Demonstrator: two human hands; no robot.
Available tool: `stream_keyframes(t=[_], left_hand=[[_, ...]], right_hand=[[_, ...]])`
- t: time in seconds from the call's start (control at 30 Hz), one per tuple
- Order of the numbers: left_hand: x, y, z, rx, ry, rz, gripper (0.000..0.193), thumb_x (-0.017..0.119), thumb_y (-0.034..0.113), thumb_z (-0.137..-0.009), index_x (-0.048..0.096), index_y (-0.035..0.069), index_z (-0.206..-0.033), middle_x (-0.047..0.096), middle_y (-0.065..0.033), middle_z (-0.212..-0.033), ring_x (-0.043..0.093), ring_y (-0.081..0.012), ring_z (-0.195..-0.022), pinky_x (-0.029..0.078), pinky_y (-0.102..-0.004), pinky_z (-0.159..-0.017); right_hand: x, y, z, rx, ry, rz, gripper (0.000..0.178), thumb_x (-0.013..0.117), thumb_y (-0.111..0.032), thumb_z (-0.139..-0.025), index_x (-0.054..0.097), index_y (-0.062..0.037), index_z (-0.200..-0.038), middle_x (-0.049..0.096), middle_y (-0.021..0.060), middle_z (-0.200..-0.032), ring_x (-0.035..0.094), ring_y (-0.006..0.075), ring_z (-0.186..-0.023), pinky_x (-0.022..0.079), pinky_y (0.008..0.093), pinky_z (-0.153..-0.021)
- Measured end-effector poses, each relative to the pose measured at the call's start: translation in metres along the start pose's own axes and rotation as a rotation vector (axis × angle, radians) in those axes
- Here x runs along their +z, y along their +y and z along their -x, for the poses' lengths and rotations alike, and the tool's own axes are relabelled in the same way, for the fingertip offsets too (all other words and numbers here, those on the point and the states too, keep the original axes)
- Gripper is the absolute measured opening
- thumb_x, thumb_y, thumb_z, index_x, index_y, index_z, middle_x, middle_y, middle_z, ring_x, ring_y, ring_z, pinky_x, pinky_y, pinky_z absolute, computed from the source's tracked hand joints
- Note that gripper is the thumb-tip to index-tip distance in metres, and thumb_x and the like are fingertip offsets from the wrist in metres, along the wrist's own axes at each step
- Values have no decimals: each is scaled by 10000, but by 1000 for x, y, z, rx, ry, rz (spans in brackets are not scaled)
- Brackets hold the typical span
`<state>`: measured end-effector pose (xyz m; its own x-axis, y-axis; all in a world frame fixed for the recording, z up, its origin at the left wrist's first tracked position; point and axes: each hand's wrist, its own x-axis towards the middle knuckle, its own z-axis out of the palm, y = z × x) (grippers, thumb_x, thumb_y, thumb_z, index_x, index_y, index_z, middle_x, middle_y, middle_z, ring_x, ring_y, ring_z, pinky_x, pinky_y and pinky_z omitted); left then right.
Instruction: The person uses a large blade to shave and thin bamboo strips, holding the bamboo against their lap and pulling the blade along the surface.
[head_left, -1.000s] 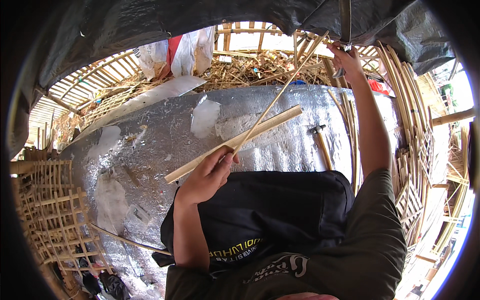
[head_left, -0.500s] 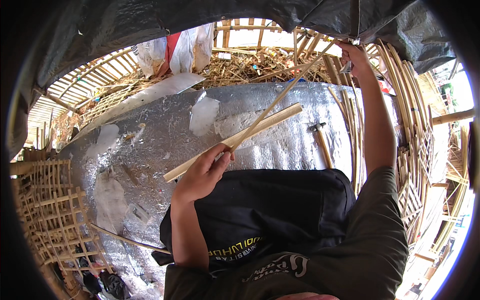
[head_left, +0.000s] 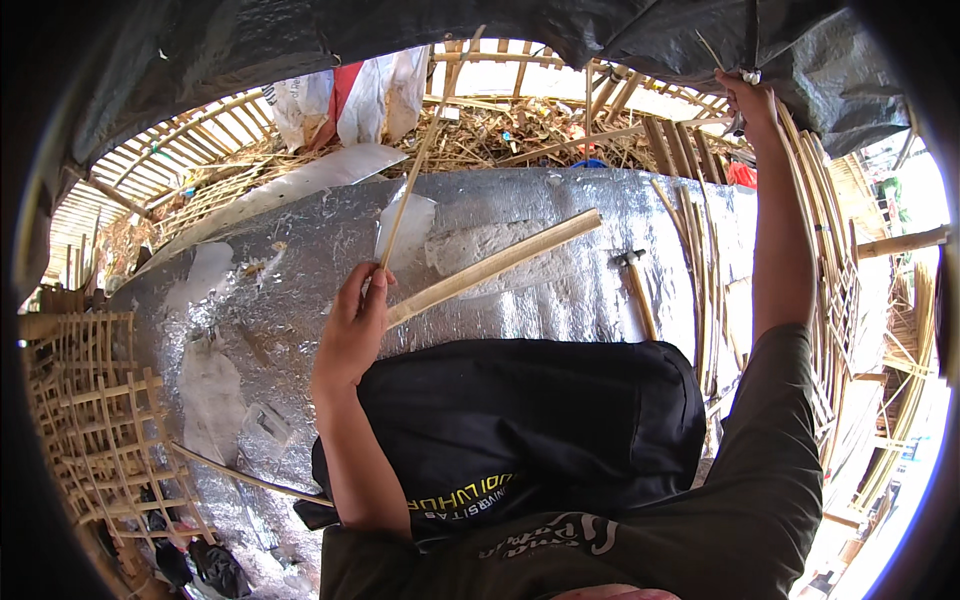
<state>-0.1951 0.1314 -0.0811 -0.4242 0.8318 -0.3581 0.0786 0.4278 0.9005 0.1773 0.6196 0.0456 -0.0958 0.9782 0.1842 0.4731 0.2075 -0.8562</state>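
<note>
A long thin bamboo strip (head_left: 417, 180) is pinched near its lower end by my left hand (head_left: 352, 325), and it slants up toward the far side. Just beyond that hand lies a wider split bamboo slat (head_left: 500, 262) on the silvery sheet (head_left: 560, 310). My right hand (head_left: 752, 105) is raised at the far right, closed around a narrow dark tool (head_left: 751, 35) with silvery metal fittings; its exact kind cannot be made out against the black cover. By its fingers a short thin sliver (head_left: 709, 48) sticks up. A black cloth bag (head_left: 540, 400) covers my lap.
A hammer (head_left: 636, 290) lies on the sheet, right of centre. Bamboo strips (head_left: 703, 280) stand in a bundle beyond it. Woven bamboo lattice (head_left: 95, 420) is at the left. Shavings (head_left: 500, 130) and white sacks (head_left: 380, 100) are at the back; a black tarp (head_left: 250, 70) hangs overhead.
My left hand has moved left and slightly away, swinging the bamboo strip to a steeper slant. My right hand has shifted right with the dark tool, and the strip's far end is now apart from it.
</note>
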Motion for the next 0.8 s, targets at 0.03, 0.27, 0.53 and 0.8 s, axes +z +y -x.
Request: stream_keyframes(t=[0.03, 0.27, 0.53, 0.8], left_hand=[[2, -9, -4, 49, 77, -64, 268, 480, 317, -1048, 580, 70, -1081, 573, -37, -773, 514, -131, -668, 424, -306, -626], [4, -1, -7, 17, 174, -147, 314, 478, 341, -1043, 582, 45, -1065, 612, -82, -868, 555, -197, -733, 446, -362, -691], [8, 9, -2, 76, 227, -249, 321, 496, 346, -1035, 581, 41, -1085, 630, -114, -813, 561, -219, -655, 450, -368, -642], [30, 4, 1, 247, 251, -76, 216, 512, 242, -1023, 561, 36, -1063, 641, -217, -816, 634, -421, -755, 463, -439, -646]], right_hand=[[7, -4, -2, -8, -9, 11, 199, 812, -208, -823, 671, -75, -776, 457, -67, -585, 390, 51, -495, 318, 260, -473], [126, -42, -13, -11, -195, -23, 248, 802, -172, -814, 611, -46, -717, 522, -9, -583, 453, 93, -487, 370, 286, -463], [196, -20, 30, -42, -368, 126, 248, 793, -245, -806, 659, -53, -888, 580, 30, -645, 528, 123, -527, 438, 313, -493], [181, -38, 190, -362, -434, 507, 309, 727, -337, -873, 720, -44, -972, 727, 120, -780, 716, 215, -708, 560, 373, -687]])
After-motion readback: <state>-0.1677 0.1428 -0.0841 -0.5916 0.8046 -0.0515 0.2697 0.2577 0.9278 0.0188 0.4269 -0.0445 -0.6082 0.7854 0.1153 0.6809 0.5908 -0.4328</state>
